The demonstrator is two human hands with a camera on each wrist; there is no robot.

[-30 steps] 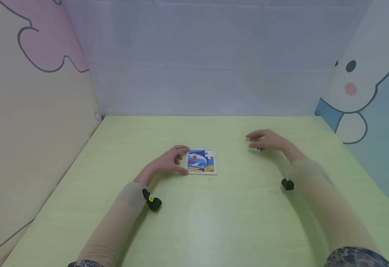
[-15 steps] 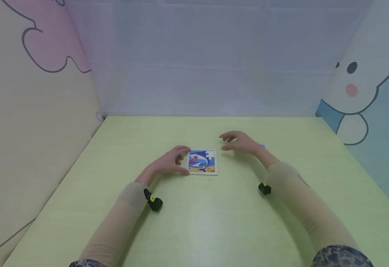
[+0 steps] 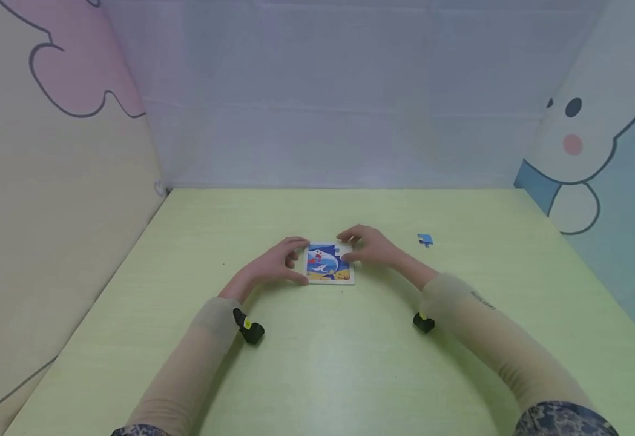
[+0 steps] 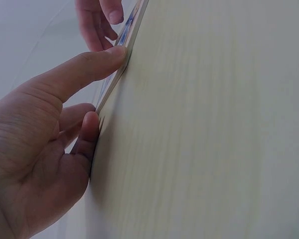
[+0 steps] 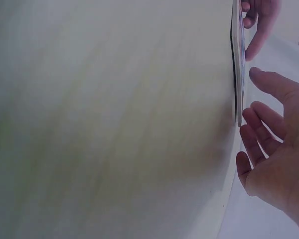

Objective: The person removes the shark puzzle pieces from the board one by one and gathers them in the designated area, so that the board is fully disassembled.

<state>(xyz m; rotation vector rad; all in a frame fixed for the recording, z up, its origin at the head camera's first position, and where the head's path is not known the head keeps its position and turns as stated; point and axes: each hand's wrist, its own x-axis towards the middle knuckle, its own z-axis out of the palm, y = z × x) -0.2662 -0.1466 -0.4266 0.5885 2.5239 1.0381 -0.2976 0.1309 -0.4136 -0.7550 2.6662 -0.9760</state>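
A small square puzzle board [image 3: 328, 265] with a blue sea picture lies flat on the green table [image 3: 350, 363]. My left hand [image 3: 298, 261] grips its left edge, thumb at the near corner and fingers at the far corner. The left wrist view shows the thumb [image 4: 97, 62] pressed on the board's rim [image 4: 120, 67]. My right hand [image 3: 345, 247] sits at the board's far right corner, fingers relaxed and holding nothing. In the right wrist view its fingers [image 5: 261, 124] spread beside the board's edge [image 5: 237, 74]. A loose blue puzzle piece [image 3: 425, 240] lies alone to the right.
Walls with cartoon pictures close in the table on the left [image 3: 50, 181], back [image 3: 339, 109] and right [image 3: 611, 139]. A black wrist camera sits under each forearm, left [image 3: 249, 331] and right [image 3: 422, 323].
My right hand has moved left from over the loose blue piece to the board's right side, leaving the piece on the table. The left hand has stayed on the board.
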